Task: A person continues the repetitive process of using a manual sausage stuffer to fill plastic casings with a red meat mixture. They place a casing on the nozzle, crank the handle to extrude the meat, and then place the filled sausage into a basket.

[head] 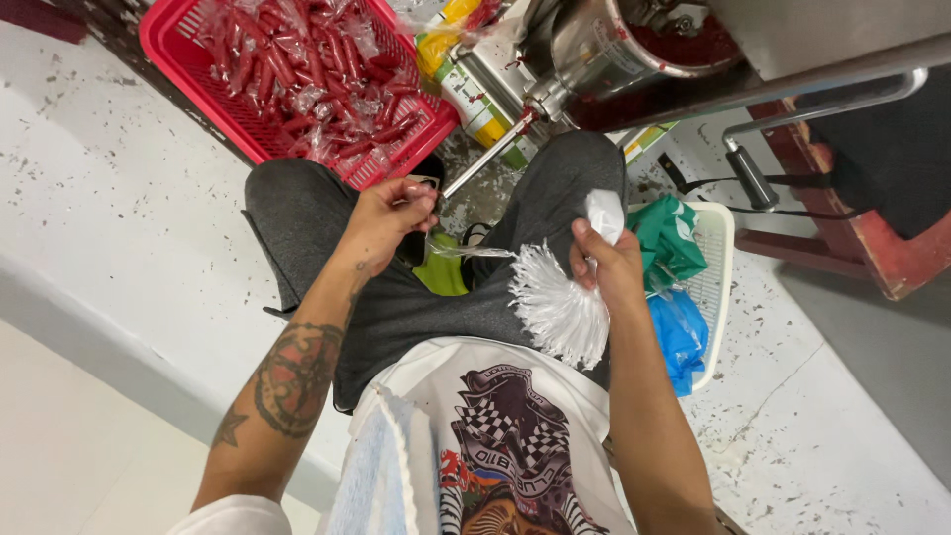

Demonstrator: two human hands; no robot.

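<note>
White concrete flooring, speckled with dark flecks, fills the left and lower right of the frame beneath a seated person in grey shorts. At centre, a bundle of thin white plastic bags [557, 307] fans out into a frilly fringe; its gathered top end is clenched in the right hand [606, 263], poking out above the fist, while the fringe hangs below and left of it. One clear, limp bag [471, 252] stretches from the bundle toward the left hand [388, 216], whose fingers pinch its far end together with a small dark tool I cannot identify. Just right of the right hand stands a white slotted plastic basket [715, 260] holding crumpled green and blue bags. At upper left sits a red plastic basket [178, 61] heaped with glossy red filled sachets. A shiny steel machine [594, 54] with a narrow spout occupies the upper centre.
</note>
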